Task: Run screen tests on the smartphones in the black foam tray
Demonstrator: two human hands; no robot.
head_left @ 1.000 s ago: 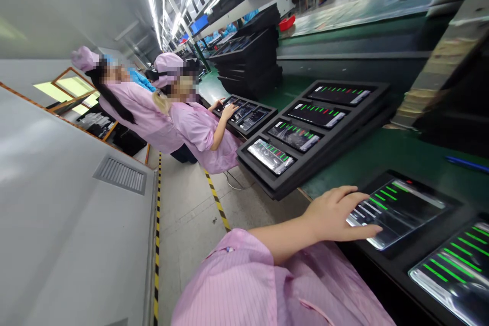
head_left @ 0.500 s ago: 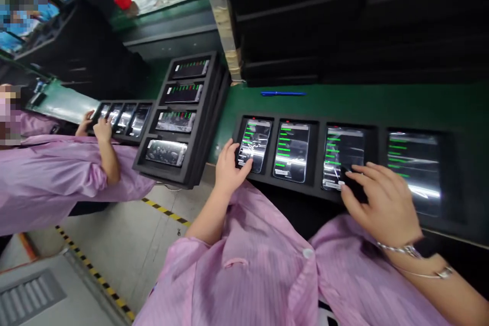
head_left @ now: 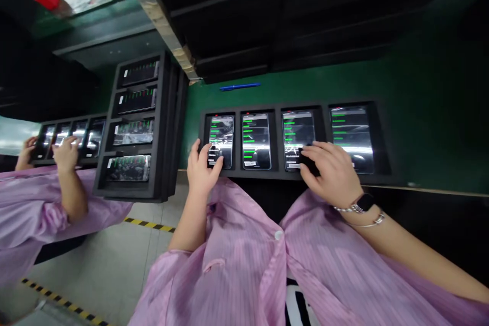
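Before me lies a black foam tray [head_left: 237,163] with several smartphones in a row, each in its own slot, screens lit with green bars. My left hand [head_left: 202,168], fingers apart, rests at the leftmost phone [head_left: 225,135] and the tray's left end. Beside that one is a second phone [head_left: 255,137], with no hand on it. My right hand [head_left: 332,170] is open, its fingertips over the lower right of the third phone [head_left: 297,130]. Its knuckles partly cover the rightmost phone [head_left: 355,142]. Whether the fingertips press the glass, I cannot tell.
A blue pen [head_left: 240,86] lies behind the tray on the green table [head_left: 305,79]. To the left, stacked black trays [head_left: 160,163] hold more phones. Further left, a co-worker's hand [head_left: 65,153] is over another phone tray [head_left: 86,155]. Dark shelving [head_left: 229,20] stands behind.
My view has swung to the right, so everything sits further left. My hands keep nearly the same places at the first and third phones. A watch on my right wrist now shows.
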